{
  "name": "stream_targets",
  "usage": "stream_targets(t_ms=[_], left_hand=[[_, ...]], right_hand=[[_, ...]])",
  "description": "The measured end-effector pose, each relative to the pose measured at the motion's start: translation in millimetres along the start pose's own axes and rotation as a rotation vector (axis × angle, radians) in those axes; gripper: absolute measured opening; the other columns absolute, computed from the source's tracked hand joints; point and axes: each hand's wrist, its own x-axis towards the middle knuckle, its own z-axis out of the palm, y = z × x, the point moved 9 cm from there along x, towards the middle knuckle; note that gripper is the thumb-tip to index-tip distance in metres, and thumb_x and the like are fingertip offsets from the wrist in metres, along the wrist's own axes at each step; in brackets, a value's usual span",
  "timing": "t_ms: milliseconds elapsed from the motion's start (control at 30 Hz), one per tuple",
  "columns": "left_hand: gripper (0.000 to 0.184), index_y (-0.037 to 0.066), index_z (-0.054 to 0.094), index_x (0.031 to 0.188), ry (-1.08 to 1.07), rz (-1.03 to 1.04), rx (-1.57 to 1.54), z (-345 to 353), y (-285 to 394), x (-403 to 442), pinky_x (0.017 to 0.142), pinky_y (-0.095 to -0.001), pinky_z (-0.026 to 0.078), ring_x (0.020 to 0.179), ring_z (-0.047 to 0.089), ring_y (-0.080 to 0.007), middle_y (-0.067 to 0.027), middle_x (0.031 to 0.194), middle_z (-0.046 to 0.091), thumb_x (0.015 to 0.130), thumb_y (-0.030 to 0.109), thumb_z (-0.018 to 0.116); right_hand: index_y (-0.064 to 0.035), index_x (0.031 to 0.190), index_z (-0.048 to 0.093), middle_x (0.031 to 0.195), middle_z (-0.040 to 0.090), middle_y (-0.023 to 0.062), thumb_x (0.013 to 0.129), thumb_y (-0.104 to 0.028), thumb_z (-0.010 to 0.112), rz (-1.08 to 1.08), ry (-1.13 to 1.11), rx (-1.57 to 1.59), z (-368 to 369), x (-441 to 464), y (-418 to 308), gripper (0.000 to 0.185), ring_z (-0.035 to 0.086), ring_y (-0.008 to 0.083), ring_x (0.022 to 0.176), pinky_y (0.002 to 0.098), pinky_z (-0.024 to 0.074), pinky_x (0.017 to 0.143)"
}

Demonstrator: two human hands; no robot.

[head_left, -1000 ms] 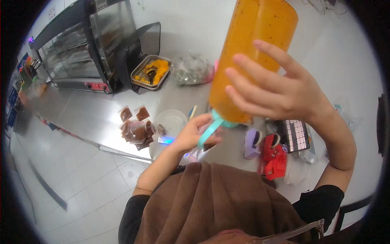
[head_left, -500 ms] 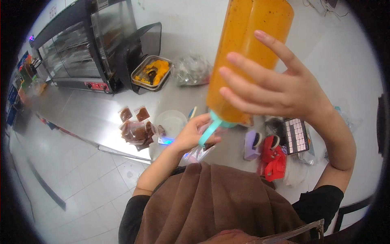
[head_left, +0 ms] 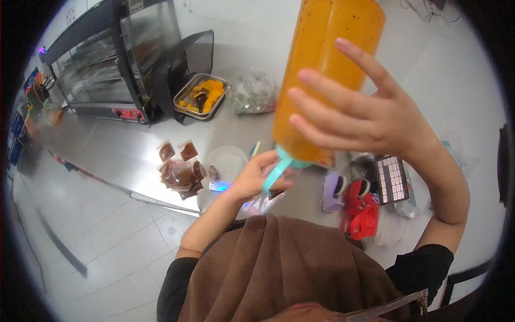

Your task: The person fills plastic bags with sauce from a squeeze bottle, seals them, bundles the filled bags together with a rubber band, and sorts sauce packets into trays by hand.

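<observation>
Upturned bottle, presumably orange sauce

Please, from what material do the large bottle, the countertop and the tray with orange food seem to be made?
Bottle: probably smooth, see-through plastic; dark-specked orange filling seems to show through the wall, though glass is not excluded.
Countertop: likely stainless steel, satin finish, from its grey surface and broad, soft glare.
Tray: apparently shiny metal, judging by its silvery rim.
</observation>
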Motion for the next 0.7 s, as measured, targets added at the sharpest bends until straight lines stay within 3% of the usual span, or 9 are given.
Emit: stream_targets(t_ms=[433, 533, 633, 700], left_hand=[[0.059, 0.001, 0.051, 0.126, -0.021, 0.035, 0.001, 6, 3, 2, 0.092, -0.0337, 0.047, 0.108, 0.056, -0.0184, -0.0078, 0.118, 0.058, 0.072, 0.000, 0.074], [0.055, 0.001, 0.056, 0.116, 0.086, 0.016, -0.106, 5, 4, 1, 0.084, -0.0297, 0.046, 0.094, 0.058, -0.0151, -0.0067, 0.102, 0.063, 0.066, 0.005, 0.076], [0.058, 0.001, 0.053, 0.123, 0.038, 0.031, -0.090, -3, -6, 2, 0.082, -0.0285, 0.049, 0.097, 0.057, -0.0141, -0.0046, 0.106, 0.061, 0.070, 0.001, 0.075], [0.057, 0.002, 0.054, 0.123, 0.072, 0.017, 0.012, -13, -10, 3, 0.075, -0.0257, 0.049, 0.089, 0.058, -0.0121, -0.0027, 0.098, 0.061, 0.070, 0.001, 0.075]], right_hand=[[-0.0254, 0.111, 0.052, 0.120, 0.054, -0.0068, 0.084, -0.024, 0.060, 0.000, 0.025, 0.019, 1, -8, -3, 0.029, 0.047, 0.0115, 0.122, 0.0504, 0.0292, 0.112], [-0.0227, 0.108, 0.055, 0.117, 0.057, -0.0051, 0.084, -0.023, 0.059, -0.017, -0.003, 0.020, 4, -11, -5, 0.025, 0.049, 0.0122, 0.120, 0.0503, 0.0308, 0.111], [-0.0205, 0.106, 0.057, 0.116, 0.059, -0.0040, 0.083, -0.022, 0.058, -0.013, -0.042, 0.037, 11, -17, -9, 0.023, 0.051, 0.0133, 0.119, 0.0510, 0.0300, 0.111], [-0.0192, 0.107, 0.058, 0.116, 0.059, -0.0027, 0.082, -0.021, 0.057, 0.050, -0.063, 0.085, 21, -24, -10, 0.025, 0.051, 0.0148, 0.118, 0.0516, 0.0285, 0.111]])
